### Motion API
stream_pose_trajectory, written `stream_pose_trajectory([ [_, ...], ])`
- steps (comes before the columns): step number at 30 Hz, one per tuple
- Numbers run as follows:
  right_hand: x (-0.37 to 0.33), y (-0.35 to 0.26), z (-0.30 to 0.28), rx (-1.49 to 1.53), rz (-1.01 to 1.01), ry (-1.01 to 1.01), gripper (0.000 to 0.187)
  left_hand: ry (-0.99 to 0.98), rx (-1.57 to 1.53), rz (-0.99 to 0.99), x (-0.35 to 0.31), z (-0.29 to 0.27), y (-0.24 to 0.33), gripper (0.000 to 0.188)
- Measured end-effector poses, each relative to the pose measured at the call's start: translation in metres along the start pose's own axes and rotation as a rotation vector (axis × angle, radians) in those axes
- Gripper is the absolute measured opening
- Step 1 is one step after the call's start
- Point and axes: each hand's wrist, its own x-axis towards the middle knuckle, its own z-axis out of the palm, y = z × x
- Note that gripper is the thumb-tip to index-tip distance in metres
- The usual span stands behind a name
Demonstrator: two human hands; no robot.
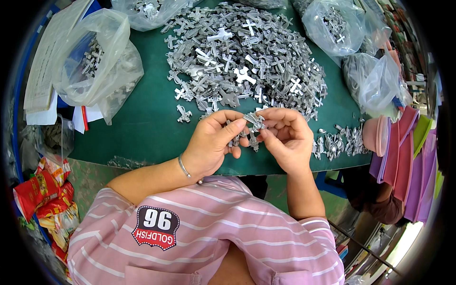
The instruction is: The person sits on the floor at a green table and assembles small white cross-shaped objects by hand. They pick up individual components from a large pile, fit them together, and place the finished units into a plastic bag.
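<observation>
Silver-grey metal glinted between the fingertips: a small cast piece (pixel 254 121) was pinched from both sides above the near edge of the green table (pixel 147 107), the left hand (pixel 212 140) closed on it with thumb and forefinger, the right hand (pixel 288 140) with its thumb and fingertips. A cross-shaped charm (pixel 253 142) hung just below. Handling it well likely called for a light pinch near the thin parts, both wrists steady, and the turning left to the fingertips, so that nothing slipped onto the heap of castings (pixel 280 57) beyond or the sorted rows (pixel 339 143) to the right. Whether the held pieces were joined or merely overlapped could not be told; curled left fingers covered more metal. Cloudy plastic veiled the contents of the left bag (pixel 121 78), and the upper bags ran out of view.
</observation>
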Motion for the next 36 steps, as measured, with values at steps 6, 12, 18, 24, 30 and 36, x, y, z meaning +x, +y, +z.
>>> stream_pose_trajectory([
  [6, 0.017, -0.019, 0.008, -0.66, -0.579, -0.207, 0.023, -0.046, -0.214, -0.146, -0.001, 0.002, 0.01, 0.023],
  [12, 0.076, -0.005, -0.001, -1.201, -0.543, 0.053, 0.025, -0.052, -0.126, -0.114, 0.001, 0.002, 0.019, 0.02],
  [18, 0.08, -0.004, -0.002, -1.288, -0.6, 0.056, 0.022, 0.014, 0.018, -0.087, -0.004, 0.009, 0.035, 0.016],
  [24, 0.069, -0.012, 0.002, -0.814, -0.307, 0.118, 0.019, 0.011, 0.112, -0.105, 0.002, 0.015, 0.04, 0.014],
  [30, 0.044, -0.017, 0.005, 0.168, 0.23, 0.119, 0.013, 0.079, 0.156, -0.043, 0.005, 0.017, 0.047, 0.021],
  [36, 0.034, -0.015, 0.002, 0.293, 0.224, 0.131, 0.015, 0.043, 0.233, -0.05, 0.008, 0.02, 0.053, 0.019],
])
